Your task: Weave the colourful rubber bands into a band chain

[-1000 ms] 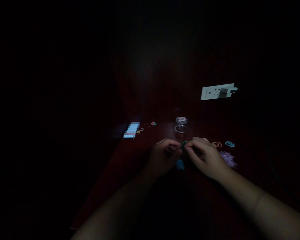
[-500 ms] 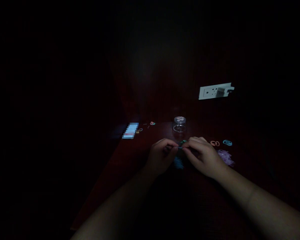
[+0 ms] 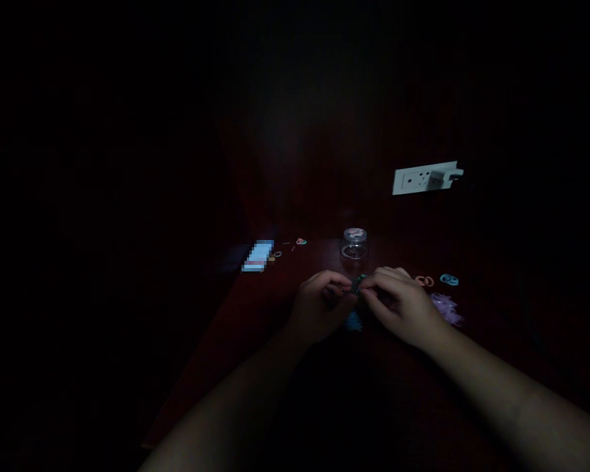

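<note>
The scene is very dark. My left hand [image 3: 320,307] and my right hand [image 3: 402,303] meet over a dark red table [image 3: 255,308], fingers pinched together on a small green ring-like piece [image 3: 358,283] between them. Just below the fingertips lies a small blue piece [image 3: 353,321] on the table. Behind the hands stands a small clear jar [image 3: 354,244] with a patterned lid.
Orange rings [image 3: 425,281], a blue ring [image 3: 449,280] and a pale purple tuft [image 3: 446,308] lie right of my right hand. A lit blurred rectangle [image 3: 258,255] and tiny rings [image 3: 301,242] lie at the left back. A white wall socket [image 3: 425,178] holds a plug.
The two hands have drawn slightly closer together around the green piece. The view has shifted a little; nothing else on the table has moved.
</note>
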{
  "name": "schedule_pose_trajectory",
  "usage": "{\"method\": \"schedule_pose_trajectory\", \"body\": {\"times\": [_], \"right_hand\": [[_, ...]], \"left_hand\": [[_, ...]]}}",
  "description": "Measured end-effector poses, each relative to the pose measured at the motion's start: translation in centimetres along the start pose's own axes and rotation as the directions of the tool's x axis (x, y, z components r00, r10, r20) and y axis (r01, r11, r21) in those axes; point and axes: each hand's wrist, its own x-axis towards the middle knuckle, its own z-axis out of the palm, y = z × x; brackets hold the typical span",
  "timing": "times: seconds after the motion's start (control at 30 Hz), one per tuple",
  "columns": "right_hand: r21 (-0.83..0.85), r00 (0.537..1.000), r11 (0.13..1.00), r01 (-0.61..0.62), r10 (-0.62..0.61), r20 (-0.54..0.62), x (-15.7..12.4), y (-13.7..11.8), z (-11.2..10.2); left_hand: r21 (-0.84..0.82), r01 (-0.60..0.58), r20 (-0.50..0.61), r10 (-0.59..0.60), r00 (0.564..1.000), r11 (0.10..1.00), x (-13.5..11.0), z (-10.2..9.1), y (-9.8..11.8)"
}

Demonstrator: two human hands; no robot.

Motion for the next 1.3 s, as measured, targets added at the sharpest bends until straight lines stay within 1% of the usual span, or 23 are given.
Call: {"method": "schedule_pose_trajectory", "body": {"times": [0.2, 0.4, 0.67, 0.87, 1.03, 1.17, 1.3], "right_hand": [[-0.004, 1.000, 1.000, -0.005, 0.005, 0.007, -0.04, 0.00, 0.01], [-0.003, 1.000, 1.000, 0.007, -0.007, 0.004, -0.04, 0.06, 0.04], [-0.006, 1.000, 1.000, 0.019, -0.019, -0.001, -0.08, 0.18, 0.04], [-0.014, 1.000, 1.000, 0.024, -0.024, -0.001, -0.09, 0.15, -0.03], [-0.026, 1.000, 0.999, 0.026, -0.027, -0.005, 0.07, -0.09, -0.26], [-0.036, 1.000, 0.999, 0.031, -0.031, -0.005, 0.11, -0.26, -0.39], [-0.010, 0.998, 0.998, 0.054, -0.054, 0.010, 0.09, -0.36, -0.44]], "left_hand": [[0.052, -0.047, 0.017, 0.046, 0.999, 0.998, 0.19, -0.09, 0.29], [0.108, -0.015, -0.028, 0.018, 0.999, 0.994, 0.21, 0.05, -0.20], [0.100, -0.015, -0.042, 0.019, 0.999, 0.995, 0.16, -0.01, -0.38], [0.090, 0.000, -0.018, 0.001, 1.000, 0.996, 0.24, -0.01, -0.28], [0.120, -0.041, -0.029, 0.045, 0.999, 0.992, 0.23, 0.00, -0.13], [0.103, -0.064, -0.023, 0.066, 0.998, 0.993, 0.17, -0.09, -0.14], [0.091, -0.083, -0.023, 0.085, 0.996, 0.992, 0.18, -0.22, -0.10]]}}
